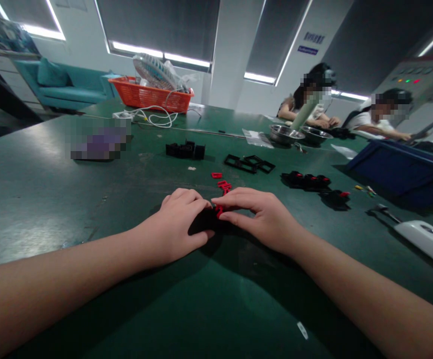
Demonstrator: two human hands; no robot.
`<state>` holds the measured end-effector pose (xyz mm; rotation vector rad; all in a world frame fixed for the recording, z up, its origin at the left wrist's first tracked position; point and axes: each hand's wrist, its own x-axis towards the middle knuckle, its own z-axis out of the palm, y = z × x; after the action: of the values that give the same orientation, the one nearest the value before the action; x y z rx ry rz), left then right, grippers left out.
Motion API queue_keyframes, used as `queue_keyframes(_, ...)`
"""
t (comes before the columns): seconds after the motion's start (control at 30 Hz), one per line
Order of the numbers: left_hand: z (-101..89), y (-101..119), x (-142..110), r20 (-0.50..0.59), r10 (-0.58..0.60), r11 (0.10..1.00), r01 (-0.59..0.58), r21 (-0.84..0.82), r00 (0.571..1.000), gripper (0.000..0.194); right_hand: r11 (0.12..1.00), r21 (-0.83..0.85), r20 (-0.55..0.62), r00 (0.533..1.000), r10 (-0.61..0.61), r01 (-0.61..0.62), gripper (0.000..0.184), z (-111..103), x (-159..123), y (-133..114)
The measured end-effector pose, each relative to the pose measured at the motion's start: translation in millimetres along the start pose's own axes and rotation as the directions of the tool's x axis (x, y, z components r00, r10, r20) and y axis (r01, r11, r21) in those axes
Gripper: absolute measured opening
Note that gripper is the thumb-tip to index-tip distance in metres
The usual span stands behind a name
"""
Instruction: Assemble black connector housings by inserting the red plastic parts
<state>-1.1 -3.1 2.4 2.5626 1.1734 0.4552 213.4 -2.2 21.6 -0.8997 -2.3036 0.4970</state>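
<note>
My left hand (181, 222) is wrapped round a black plastic part (200, 223), which it mostly hides, low over the green table. From the right, my right hand (256, 214) pinches a small red plastic piece (219, 211) between thumb and fingers, against the right end of the black part. Whether the red piece sits inside the black part, I cannot tell. Just beyond my fingertips lie several loose red pieces (217, 175). Farther off are a black block-shaped part (185, 150) and black rectangular frames (249, 163).
Black parts with red pieces (305, 181) lie to the right, near a blue bin (403, 172) and a white tool (428, 239). An orange basket (152, 94), white cables (156, 117) and metal bowls (286, 134) stand farther back. Two people sit across the table (126, 309).
</note>
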Motion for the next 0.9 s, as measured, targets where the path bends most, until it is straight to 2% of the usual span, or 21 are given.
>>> queue_keyframes(0.9, 2.3, -1.9, 0.1, -0.013, 0.013, 1.000, -0.013, 0.005, 1.000, 0.033, 1.000, -0.010, -0.003, 1.000, -0.017, 0.017, 0.027, 0.7, -0.2, 0.6)
